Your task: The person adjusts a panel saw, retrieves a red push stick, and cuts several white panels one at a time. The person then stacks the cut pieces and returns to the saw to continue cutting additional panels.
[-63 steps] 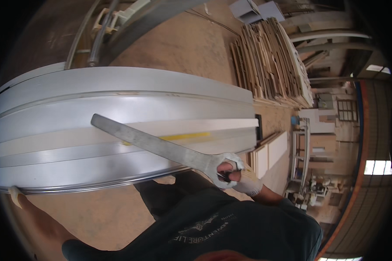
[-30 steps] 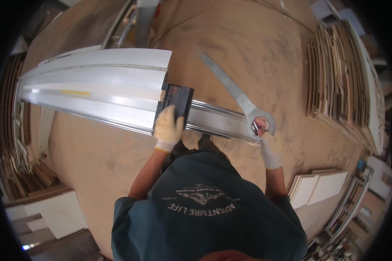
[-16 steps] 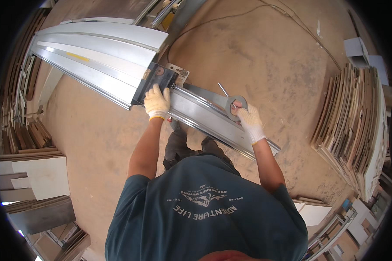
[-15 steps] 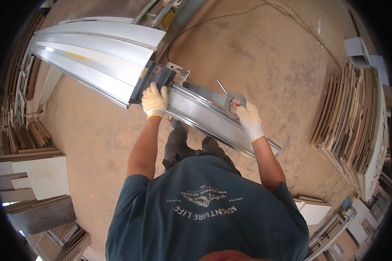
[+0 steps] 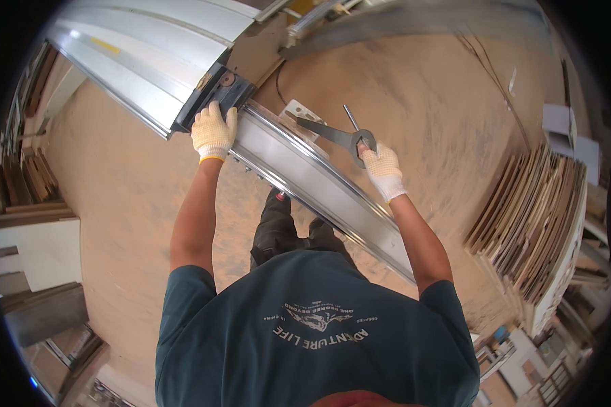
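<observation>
My left hand [image 5: 212, 132], in a cream knit glove, lies with fingers stretched on the edge of a dark end block [image 5: 236, 93]. That block caps a ribbed silver sliding table [image 5: 139, 57], which sits on a long metal rail [image 5: 295, 159] slanting down to the right. Beyond the rail, my gloved right hand [image 5: 384, 171] is closed round the wide head of a flat grey wrench [image 5: 327, 132]. The wrench's arm points left, above the rail. A thin metal rod [image 5: 350, 117] sticks up beside the wrench head; its lower end is hidden.
A pale bracket with holes [image 5: 302, 112] juts from the rail's far side. Stacked boards [image 5: 529, 224] stand at the right, and more panels [image 5: 44, 251] lean at the left. A cable [image 5: 492, 74] runs across the brown floor. My legs [image 5: 275, 227] are close to the rail.
The view has shifted, so the table and rail sit further left and steeper. The wrench's arm has swung up off the rail and shows more fully. My left hand stays on the end block.
</observation>
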Action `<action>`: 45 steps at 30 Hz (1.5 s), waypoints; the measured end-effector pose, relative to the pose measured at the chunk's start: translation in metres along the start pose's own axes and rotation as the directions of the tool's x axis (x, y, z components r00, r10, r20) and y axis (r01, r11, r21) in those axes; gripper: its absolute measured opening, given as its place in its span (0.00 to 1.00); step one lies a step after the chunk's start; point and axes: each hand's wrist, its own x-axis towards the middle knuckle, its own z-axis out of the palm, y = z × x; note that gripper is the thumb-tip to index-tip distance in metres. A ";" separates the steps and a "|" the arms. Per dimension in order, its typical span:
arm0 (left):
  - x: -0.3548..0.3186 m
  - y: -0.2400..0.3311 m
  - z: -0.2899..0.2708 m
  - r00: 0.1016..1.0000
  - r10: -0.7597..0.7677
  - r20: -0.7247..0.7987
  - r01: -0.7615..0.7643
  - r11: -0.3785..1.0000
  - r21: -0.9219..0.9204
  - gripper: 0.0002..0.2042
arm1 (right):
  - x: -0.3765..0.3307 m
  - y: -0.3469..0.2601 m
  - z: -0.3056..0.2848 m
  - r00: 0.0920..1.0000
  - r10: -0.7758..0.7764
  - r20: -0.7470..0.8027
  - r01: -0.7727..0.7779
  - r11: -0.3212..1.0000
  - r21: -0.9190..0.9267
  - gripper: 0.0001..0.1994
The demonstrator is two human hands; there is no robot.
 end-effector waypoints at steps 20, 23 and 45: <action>0.115 -0.136 0.010 0.990 -0.138 0.027 0.138 0.990 0.004 0.27 | 0.173 -0.217 0.021 0.001 -0.435 0.901 0.909 -0.376 -0.183 0.07; 0.121 -0.144 0.007 0.989 -0.148 0.018 0.148 0.989 -0.014 0.26 | 0.184 -0.233 0.031 -0.132 -0.442 0.887 0.918 -0.393 -0.059 0.10; 0.139 -0.146 0.014 0.983 -0.183 -0.033 0.183 0.983 0.007 0.27 | 0.185 -0.248 0.063 -0.483 -0.220 0.848 0.810 -0.481 0.336 0.14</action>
